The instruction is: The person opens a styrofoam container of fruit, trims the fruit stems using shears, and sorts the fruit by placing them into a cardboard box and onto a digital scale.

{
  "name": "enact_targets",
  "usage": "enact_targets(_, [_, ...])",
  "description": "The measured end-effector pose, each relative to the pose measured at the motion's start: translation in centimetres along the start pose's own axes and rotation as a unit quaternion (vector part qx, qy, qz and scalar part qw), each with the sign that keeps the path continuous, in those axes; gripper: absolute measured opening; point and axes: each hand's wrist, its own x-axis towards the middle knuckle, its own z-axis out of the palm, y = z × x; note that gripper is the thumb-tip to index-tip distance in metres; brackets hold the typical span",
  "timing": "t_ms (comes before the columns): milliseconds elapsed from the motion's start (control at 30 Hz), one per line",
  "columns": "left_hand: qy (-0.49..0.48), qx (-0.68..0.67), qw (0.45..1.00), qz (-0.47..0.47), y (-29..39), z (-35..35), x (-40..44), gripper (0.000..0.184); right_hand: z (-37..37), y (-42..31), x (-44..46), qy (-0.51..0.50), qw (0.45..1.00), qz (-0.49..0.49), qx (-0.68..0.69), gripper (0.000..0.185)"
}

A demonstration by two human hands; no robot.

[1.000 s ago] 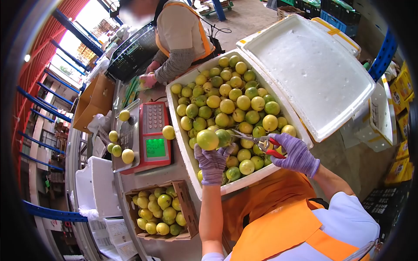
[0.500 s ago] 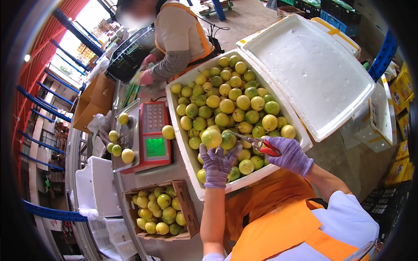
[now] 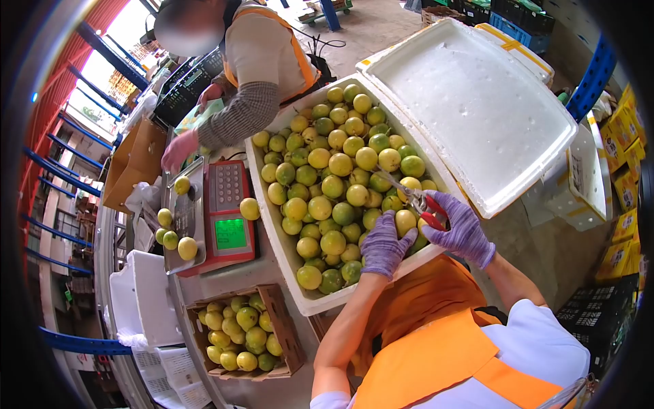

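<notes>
A white foam box (image 3: 276, 235) full of round yellow-green passion fruit (image 3: 340, 164) lies in front of me. My left hand (image 3: 385, 247), in a purple knitted glove, is at the box's near side, its thumb and fingers closed around one yellow passion fruit (image 3: 405, 221). My right hand (image 3: 464, 230), gloved the same way, grips red-handled snips (image 3: 434, 213). Their metal blades point up and left over the fruit, just beyond the held one. Whether the blades touch any fruit, I cannot tell.
Left of the box stands a red scale (image 3: 231, 204) with several fruits on its metal pan (image 3: 187, 221). A cardboard box (image 3: 289, 327) of fruit sits below it. The foam lid (image 3: 477, 116) lies to the right. Across the table, a co-worker (image 3: 262, 61) reaches toward the scale.
My left hand has moved right and now closes on a different fruit; the large one it held is no longer there. The snips have shifted right. The co-worker's hand has come nearer the scale.
</notes>
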Motion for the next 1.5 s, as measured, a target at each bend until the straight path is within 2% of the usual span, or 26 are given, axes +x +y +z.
enact_targets(67, [-0.011,-0.106,0.994,-0.011,-1.2,1.2,1.1,0.063,-0.8,-0.4,-0.1,-0.020,1.000,-0.002,-0.009,0.060])
enact_targets(100, [-0.006,-0.341,0.940,0.004,-4.3,4.1,1.7,0.053,-1.0,-0.4,-0.2,-0.030,0.999,-0.001,-0.013,0.060])
enact_targets(167, [-0.029,-0.571,0.820,-0.038,-3.9,1.1,1.3,0.041,-1.2,0.0,-0.3,-0.022,0.999,-0.025,-0.001,0.060])
enact_targets(200, [-0.053,-0.674,0.730,-0.096,-4.6,-0.1,1.5,0.039,-1.3,0.0,-0.5,-0.026,0.999,-0.023,-0.007,0.059])
enact_targets(233, [-0.031,-0.725,0.674,-0.134,-3.4,-2.0,1.3,0.037,-1.4,0.1,-0.5,-0.031,0.999,-0.024,-0.013,0.059])
enact_targets(300, [-0.048,-0.803,0.572,-0.160,-5.6,-2.5,0.9,0.039,-1.2,0.3,-0.5,-0.037,0.997,-0.046,-0.047,0.060])
enact_targets(367, [-0.025,-0.826,0.530,-0.188,-4.6,-4.0,0.1,0.043,-1.1,0.2,-0.7,-0.063,0.993,-0.050,-0.088,0.061])
enact_targets(400, [-0.014,-0.837,0.508,-0.202,-4.2,-4.4,-0.2,0.046,-0.6,0.7,-0.6,-0.039,0.988,-0.102,-0.106,0.063])
enact_targets(500, [-0.002,-0.873,0.444,-0.201,-4.2,-4.0,-0.4,0.048,-0.4,-0.3,-0.3,-0.041,0.968,-0.158,-0.189,0.063])
enact_targets(600, [-0.028,-0.882,0.442,-0.161,-4.2,-3.3,-0.8,0.044,0.0,-0.6,0.0,-0.032,0.962,-0.179,-0.205,0.063])
enact_targets(700, [-0.023,-0.811,0.572,-0.123,-5.6,-1.6,-0.8,0.036,-0.2,-0.3,-0.1,-0.115,0.983,-0.067,-0.124,0.060])
enact_targets(733, [-0.014,-0.809,0.579,-0.098,-5.6,-1.7,-0.8,0.032,-0.3,-0.2,-0.1,-0.122,0.982,-0.064,-0.128,0.059])
enact_targets(833, [-0.015,-0.811,0.576,-0.100,-5.6,-1.4,-1.0,0.038,-0.7,0.5,-0.1,-0.134,0.981,-0.057,-0.130,0.057])
enact_targets(933, [0.023,-0.811,0.574,-0.112,-5.5,-0.9,-0.9,0.037,-1.4,1.3,0.0,-0.136,0.982,-0.055,-0.119,0.055])
enact_targets(1000, [0.037,-0.821,0.555,-0.126,-5.7,-1.4,-1.1,0.038,-2.3,1.5,0.1,-0.139,0.981,-0.048,-0.128,0.055])
enact_targets(1033, [0.044,-0.826,0.546,-0.132,-5.8,-1.7,-1.1,0.039,-2.7,1.1,0.4,-0.138,0.972,-0.034,-0.186,0.054])
enact_targets(1133, [0.066,-0.802,0.577,-0.143,-5.4,-2.7,-1.3,0.039,-4.3,-0.6,1.6,-0.144,0.922,0.006,-0.359,0.054])
enact_targets(1233, [0.031,-0.830,0.555,-0.057,-6.9,-1.7,-1.3,0.036,-4.5,-0.7,2.2,-0.151,0.899,0.021,-0.411,0.054])
enact_targets(1333, [0.035,-0.809,0.586,0.009,-6.9,-1.5,-1.4,0.032,-3.9,-0.9,3.0,-0.178,0.886,0.044,-0.425,0.057])
enact_targets(1433, [0.054,-0.797,0.601,0.031,-6.2,-2.0,-1.6,0.031,-3.1,-0.5,3.5,-0.197,0.881,0.041,-0.429,0.051])
enact_targets(1500, [0.035,-0.811,0.583,-0.031,-7.5,-2.1,-1.7,0.031,-3.0,-0.4,4.1,-0.220,0.882,0.045,-0.415,0.048])
